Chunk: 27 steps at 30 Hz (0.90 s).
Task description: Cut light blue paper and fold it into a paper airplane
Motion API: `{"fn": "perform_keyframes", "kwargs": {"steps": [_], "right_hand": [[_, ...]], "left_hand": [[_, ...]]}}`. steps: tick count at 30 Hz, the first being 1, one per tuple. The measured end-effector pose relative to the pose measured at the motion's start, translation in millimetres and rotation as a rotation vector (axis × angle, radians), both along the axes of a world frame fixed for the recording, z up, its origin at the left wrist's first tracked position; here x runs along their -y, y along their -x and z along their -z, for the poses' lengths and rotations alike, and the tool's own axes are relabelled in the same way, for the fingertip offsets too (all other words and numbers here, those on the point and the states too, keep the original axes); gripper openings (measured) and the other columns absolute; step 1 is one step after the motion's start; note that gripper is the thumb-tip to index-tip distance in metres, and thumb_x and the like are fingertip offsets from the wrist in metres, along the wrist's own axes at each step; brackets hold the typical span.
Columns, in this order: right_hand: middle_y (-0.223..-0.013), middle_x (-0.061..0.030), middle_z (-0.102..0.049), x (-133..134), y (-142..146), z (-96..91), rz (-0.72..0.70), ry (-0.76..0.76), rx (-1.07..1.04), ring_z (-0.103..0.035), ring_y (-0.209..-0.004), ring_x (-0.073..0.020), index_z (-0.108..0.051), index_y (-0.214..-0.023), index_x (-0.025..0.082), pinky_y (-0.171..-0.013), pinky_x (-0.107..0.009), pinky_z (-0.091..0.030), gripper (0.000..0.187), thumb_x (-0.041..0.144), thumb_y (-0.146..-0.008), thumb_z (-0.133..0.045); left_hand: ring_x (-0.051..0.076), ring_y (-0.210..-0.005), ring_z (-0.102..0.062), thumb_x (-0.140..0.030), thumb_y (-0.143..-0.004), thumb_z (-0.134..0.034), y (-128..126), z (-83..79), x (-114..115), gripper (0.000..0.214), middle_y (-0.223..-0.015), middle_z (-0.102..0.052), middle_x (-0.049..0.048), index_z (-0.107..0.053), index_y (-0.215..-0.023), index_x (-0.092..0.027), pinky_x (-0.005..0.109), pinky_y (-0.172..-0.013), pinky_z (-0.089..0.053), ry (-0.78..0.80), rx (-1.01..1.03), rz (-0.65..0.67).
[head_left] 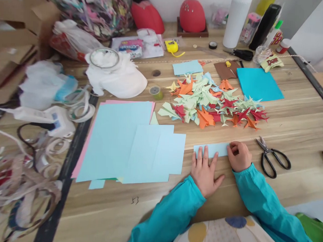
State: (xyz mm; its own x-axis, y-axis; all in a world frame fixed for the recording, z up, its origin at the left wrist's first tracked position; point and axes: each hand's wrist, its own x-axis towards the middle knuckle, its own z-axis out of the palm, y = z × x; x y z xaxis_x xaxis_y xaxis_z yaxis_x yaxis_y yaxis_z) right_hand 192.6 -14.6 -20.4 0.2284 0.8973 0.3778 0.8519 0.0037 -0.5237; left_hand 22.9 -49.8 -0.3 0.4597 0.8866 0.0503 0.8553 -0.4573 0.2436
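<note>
A wooden table (297,123) seen from above, with a person's two arms in teal sleeves reaching in from the near edge. The left hand (206,171) lies flat, fingers spread, its fingertips pressing down on the near edge of a small pale blue paper strip (213,149). The right hand (238,156) is curled, its fingertips pinching down on the strip's right end; neither hand lifts the paper, which lies flat on the table, near the middle and a little to the right. Just right of the right hand, apart from it, lie black-handled scissors (272,158), blades pointing far and left. Left of the strip, close to its left end but not touching, is a stack of large pale blue sheets (128,141) with a pink sheet showing at its left and far edges. Beyond the strip, across a bare band of wood, sits a heap of folded paper shapes (213,105) in green, red and orange. A brighter blue square sheet (259,84) lies to the far right of the heap. The table's left side is crowded with tape rolls (79,106) and plastic bags. Bare wood is open near the hands and to the right of the scissors.
</note>
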Motion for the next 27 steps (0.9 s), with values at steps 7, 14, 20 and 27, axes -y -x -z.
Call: {"fn": "perform_keyframes", "kwargs": {"steps": [7,14,20,27], "right_hand": [[-0.050,0.0027,-0.053,-3,0,4.3,-0.004,-0.056,-0.023,-0.054,-0.058,-0.0163,-0.053,-0.075,0.020,-0.059,-0.028,-0.044,0.006,0.026,-0.074,-0.054],[-0.048,0.0023,-0.052,-7,-4,14.3,-0.016,-0.057,-0.026,-0.053,-0.057,-0.0165,-0.053,-0.074,0.020,-0.059,-0.028,-0.043,0.005,0.024,-0.073,-0.052],[-0.101,-0.0128,-0.064,12,5,-9.7,-0.056,-0.127,0.318,-0.054,-0.096,-0.0266,-0.063,-0.094,0.017,-0.086,-0.043,-0.038,0.024,0.033,-0.079,-0.054],[-0.091,-0.0048,-0.067,36,27,-6.2,-0.300,-0.084,0.390,-0.056,-0.093,-0.0208,-0.067,-0.085,0.022,-0.100,-0.046,-0.026,0.020,0.030,-0.086,-0.049]], "left_hand": [[0.040,-0.134,-0.017,-0.062,-0.074,-0.047,-1,4.7,1,0.077,-0.147,-0.023,0.0167,-0.033,-0.138,-0.021,0.059,-0.103,-0.018,-0.065,-0.017,0.000],[0.041,-0.134,-0.018,-0.062,-0.073,-0.049,-2,9.0,2,0.077,-0.145,-0.026,0.0183,-0.036,-0.137,-0.021,0.058,-0.103,-0.019,-0.112,-0.026,0.010],[0.041,-0.132,-0.021,-0.059,-0.072,-0.052,-2,11.4,2,0.076,-0.144,-0.028,0.0187,-0.037,-0.136,-0.022,0.059,-0.101,-0.020,-0.136,-0.037,0.005],[0.042,-0.132,-0.020,-0.054,-0.069,-0.057,-1,17.4,1,0.078,-0.145,-0.028,0.0170,-0.037,-0.137,-0.023,0.059,-0.102,-0.019,-0.124,-0.049,0.024]]}}
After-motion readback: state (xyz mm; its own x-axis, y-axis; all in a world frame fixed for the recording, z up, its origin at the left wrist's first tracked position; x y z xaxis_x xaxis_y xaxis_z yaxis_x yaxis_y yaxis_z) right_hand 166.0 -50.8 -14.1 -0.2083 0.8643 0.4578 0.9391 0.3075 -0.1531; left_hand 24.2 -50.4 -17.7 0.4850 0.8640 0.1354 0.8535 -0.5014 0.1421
